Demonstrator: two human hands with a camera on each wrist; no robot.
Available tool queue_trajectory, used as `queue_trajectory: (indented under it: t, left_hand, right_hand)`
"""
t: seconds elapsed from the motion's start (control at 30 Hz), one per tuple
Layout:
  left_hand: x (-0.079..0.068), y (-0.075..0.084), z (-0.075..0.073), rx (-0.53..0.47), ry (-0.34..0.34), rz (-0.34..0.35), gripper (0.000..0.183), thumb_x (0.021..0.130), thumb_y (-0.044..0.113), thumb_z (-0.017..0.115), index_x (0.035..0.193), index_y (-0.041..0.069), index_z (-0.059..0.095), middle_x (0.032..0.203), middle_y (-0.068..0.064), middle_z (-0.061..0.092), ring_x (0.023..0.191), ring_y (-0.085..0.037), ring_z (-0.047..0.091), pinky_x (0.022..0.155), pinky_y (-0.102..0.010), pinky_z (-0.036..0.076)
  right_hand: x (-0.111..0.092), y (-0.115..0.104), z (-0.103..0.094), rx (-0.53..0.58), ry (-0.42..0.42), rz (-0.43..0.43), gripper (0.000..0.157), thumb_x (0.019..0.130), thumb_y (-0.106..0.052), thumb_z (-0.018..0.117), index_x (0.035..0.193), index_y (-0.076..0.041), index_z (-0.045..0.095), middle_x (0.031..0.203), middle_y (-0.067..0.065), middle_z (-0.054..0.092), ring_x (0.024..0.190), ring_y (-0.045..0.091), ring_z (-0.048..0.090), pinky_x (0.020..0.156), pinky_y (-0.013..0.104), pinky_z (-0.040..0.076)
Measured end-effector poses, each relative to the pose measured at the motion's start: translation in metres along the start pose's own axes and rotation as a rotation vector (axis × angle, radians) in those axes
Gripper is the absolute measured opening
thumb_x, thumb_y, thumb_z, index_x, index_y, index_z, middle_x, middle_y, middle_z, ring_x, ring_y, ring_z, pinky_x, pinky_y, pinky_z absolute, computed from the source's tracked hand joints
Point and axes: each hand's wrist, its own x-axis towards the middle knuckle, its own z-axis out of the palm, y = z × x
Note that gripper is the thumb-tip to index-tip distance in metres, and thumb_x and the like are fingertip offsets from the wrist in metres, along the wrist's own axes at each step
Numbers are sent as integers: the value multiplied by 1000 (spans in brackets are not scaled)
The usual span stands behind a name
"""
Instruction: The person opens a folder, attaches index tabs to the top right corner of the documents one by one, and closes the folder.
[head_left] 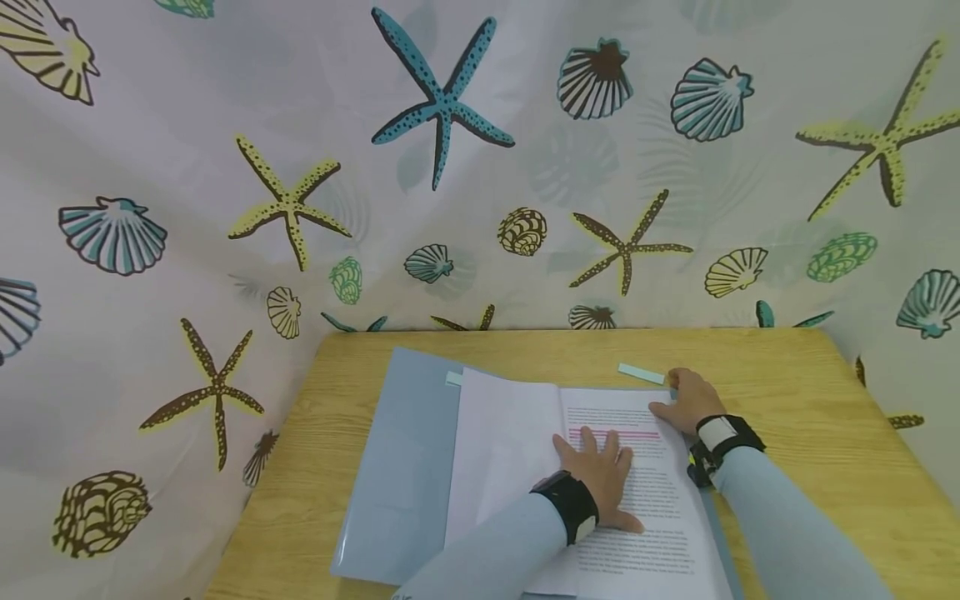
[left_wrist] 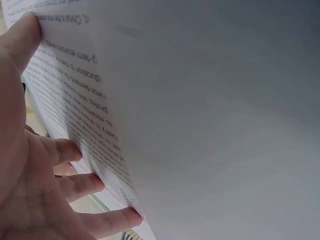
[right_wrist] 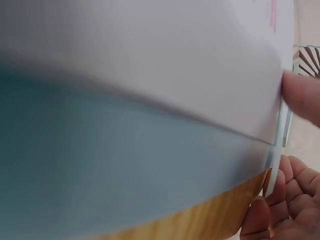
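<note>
A booklet (head_left: pixel 507 425) of printed white pages lies open on a blue-grey folder (head_left: pixel 401 467). My left hand (head_left: pixel 596 475) rests spread on the right-hand printed page, below a pink highlighted line (head_left: pixel 615 434). In the left wrist view its fingers (left_wrist: pixel 82 187) stand apart against the text. At the top right corner is my right hand (head_left: pixel 692 400). Its thumb (right_wrist: pixel 302 97) lies against the page edge while the other fingers curl around the folder's corner. Beside those fingers a pale strip (right_wrist: pixel 272 182) shows at the corner in the right wrist view.
A pale green strip (head_left: pixel 641 373) lies on the wooden table (head_left: pixel 795 400) just beyond the booklet. Another pale tab (head_left: pixel 453 378) shows at the left page's top edge. A curtain (head_left: pixel 480 267) printed with shells and starfish hangs behind the table and at its sides.
</note>
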Motion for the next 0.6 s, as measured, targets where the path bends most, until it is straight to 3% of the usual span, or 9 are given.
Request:
queue_trajectory:
  t: [0.23,0.43,0.6]
  left_hand:
    - [-1,1,1,-7,-2,-7,108,56,96,35,147,40,20,154,9,18,134,-31,28,93,-64,36]
    - [1,4,2,-22,11,1,107,57,95,37,147,38,21,154,7,21,133,-31,29,92,-64,37]
    - [2,3,4,-6,17,-7,107,58,95,36,147,39,19,154,7,19,133,-32,28,93,-65,36]
  right_hand:
    - [0,7,-3,76,-48,10,60,88,-14,62,134,12,33,128,33,45,114,45,44,95,57,38]
    - [-5,21,-23,198,-136,-63,46,97,-12,40,136,11,30,130,33,43,117,45,41,96,58,36]
    - [-31,5,-43,122,-64,-106,47,99,-23,45,131,10,40,126,34,46,110,46,48,88,59,42]
